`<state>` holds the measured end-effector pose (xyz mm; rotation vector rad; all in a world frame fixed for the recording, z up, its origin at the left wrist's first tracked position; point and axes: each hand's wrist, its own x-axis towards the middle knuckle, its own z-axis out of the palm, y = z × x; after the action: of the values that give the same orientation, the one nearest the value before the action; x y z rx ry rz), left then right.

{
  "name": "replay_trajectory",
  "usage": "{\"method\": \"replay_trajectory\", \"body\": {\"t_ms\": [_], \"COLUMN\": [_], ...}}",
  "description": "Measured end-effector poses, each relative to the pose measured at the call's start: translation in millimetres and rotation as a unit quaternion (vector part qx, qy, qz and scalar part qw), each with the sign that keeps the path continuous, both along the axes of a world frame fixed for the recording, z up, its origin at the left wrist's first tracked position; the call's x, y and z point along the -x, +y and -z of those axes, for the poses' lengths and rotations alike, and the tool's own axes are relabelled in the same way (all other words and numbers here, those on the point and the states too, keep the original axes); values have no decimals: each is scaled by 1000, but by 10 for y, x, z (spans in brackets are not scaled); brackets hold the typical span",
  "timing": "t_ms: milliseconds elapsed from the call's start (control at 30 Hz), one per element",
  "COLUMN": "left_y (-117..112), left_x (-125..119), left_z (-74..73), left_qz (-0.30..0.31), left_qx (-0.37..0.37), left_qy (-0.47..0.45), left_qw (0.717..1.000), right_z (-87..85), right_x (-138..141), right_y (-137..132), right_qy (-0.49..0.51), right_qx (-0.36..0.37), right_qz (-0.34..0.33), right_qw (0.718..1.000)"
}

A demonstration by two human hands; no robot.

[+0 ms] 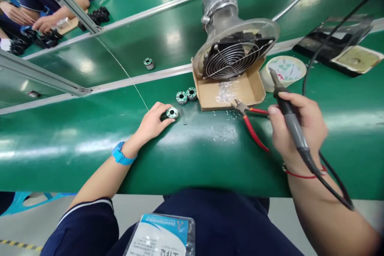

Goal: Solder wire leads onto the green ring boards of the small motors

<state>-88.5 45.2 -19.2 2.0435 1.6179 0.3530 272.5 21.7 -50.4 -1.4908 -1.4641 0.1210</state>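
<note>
My left hand [154, 123] grips a small round motor stator [172, 113] with a green and white ring-shaped top, resting on the green bench. Fine wires stick out at its right side. Two similar stators [186, 95] stand just beyond it, side by side. In my right hand [297, 128] is a soldering iron [289, 118], held by its dark handle with the tip pointing up and away. Red-handled cutters [250, 122] lie between my hands, their jaws at the edge of a cardboard tray [207, 92] that holds wire clippings.
A fume extractor fan [231, 62] on a foil duct hangs over the tray. Right of it stand a roll of tape [283, 70] and a black box [339, 48]. Wire clippings [223, 132] litter the bench [192, 160]. Across the frame, a co-worker's hands [45, 23] handle black parts.
</note>
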Motion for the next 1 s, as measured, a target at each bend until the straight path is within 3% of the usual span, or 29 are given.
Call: {"method": "replay_trajectory", "body": {"t_ms": [133, 233, 300, 400, 533, 767, 1000], "left_y": [-257, -390, -442, -479, -491, -488, -517], "left_x": [-335, -596, -733, -860, -923, -942, -933], "left_z": [16, -26, -90, -198, -292, -305, -272], "left_qz": [6, 36, 63, 97, 116, 144, 127], "left_qx": [85, 153, 176, 195, 170, 130, 136], "left_qy": [-194, -320, -356, -362, -354, -334, -342], "left_qw": [977, 934, 916, 906, 912, 922, 921], "right_z": [-276, -474, -567, -645, -684, -720, -699], "right_x": [294, 456, 515, 550, 541, 520, 550], "right_y": [-224, -290, -278, -233, -190, -162, -230], "right_qy": [162, 151, 136, 149, 134, 141, 134], "right_qx": [51, 110, 135, 155, 204, 254, 191], "right_qz": [-172, -233, -277, -329, -336, -353, -368], "right_qw": [970, 954, 942, 920, 910, 890, 900]}}
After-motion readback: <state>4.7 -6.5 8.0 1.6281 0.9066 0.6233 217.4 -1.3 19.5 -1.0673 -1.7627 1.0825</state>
